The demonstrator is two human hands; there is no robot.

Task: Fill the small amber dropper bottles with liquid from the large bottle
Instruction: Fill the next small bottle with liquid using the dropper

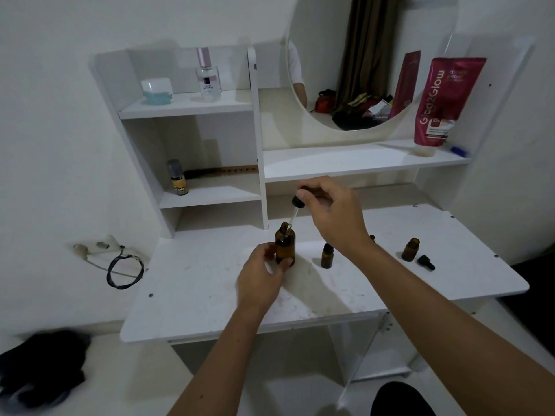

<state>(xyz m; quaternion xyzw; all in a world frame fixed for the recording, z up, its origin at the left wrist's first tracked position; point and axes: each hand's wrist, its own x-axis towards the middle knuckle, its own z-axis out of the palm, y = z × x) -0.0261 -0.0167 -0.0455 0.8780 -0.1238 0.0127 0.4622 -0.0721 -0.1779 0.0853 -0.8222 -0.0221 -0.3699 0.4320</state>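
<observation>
Two hands busy: left hand (260, 276) clamped round the large amber glass bottle (285, 246) mid white bench (192, 295), right hand (333, 211) pinching the black-bulbed glass dropper (295, 205) at its 12 o'clock; glass looks light, slick, breakable, so I'd grip low on the body.

a white vanity desk (186, 307) stands against a white wall, a round mirror (372, 64) above it. on the top left shelf sit a white jar (157, 91) and a clear perfume bottle (208, 75) with a pink cap. the shelf below holds a small yellow-labelled bottle (177, 178) beside a dark comb (222, 170). a red tube (444, 100) stands cap-down on the right shelf, a blue object (459, 151) just beside it. a black cable loop (124, 270) lies by the wall socket (96, 246); dark cloth (42, 364) lies on the floor.
</observation>
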